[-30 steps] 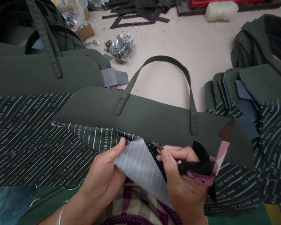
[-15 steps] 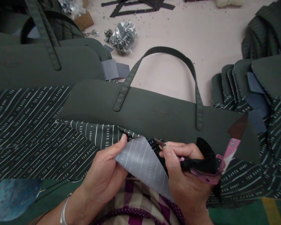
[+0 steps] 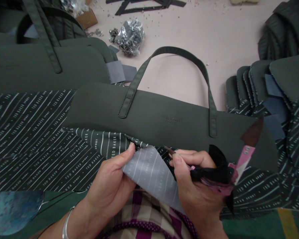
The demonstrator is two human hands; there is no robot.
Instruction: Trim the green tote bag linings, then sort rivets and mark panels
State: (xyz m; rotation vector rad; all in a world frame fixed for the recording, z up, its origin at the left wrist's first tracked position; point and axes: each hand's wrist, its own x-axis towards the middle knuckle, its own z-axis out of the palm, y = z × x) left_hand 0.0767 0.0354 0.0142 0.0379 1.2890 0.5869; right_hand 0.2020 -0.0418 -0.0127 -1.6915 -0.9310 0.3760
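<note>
- Head view, center: dark green bag panel (image 3: pixel 147 113) lies across the middle of the frame, handle strap (image 3: pixel 171 50) arching toward the top, stamped lettering between the strap ends.
- Striped lining (image 3: pixel 107 144) joins along the panel's lower edge; its grey flap (image 3: pixel 149 169) is folded up, underside showing, lower center.
- Left hand (image 3: pixel 112 179), lower center: thumb on top, pinching the flap's left edge; fingers go under it.
- Right hand (image 3: pixel 196 186), lower right of center: thumb and forefinger pinch a pointed metal tip (image 3: pixel 170 151), aimed up-left near the panel's lower edge.
- Same hand grips a pink tool (image 3: pixel 219 190); brown blade (image 3: pixel 252 131) sticks out up-right. Can't tell if tip and blade are one piece.
- Similar panels stacked right edge (image 3: pixel 259 83) and upper left.
- Upper center: plastic-wrapped metal bits (image 3: pixel 131 36), black strips (image 3: pixel 144 9) at the top edge.
</note>
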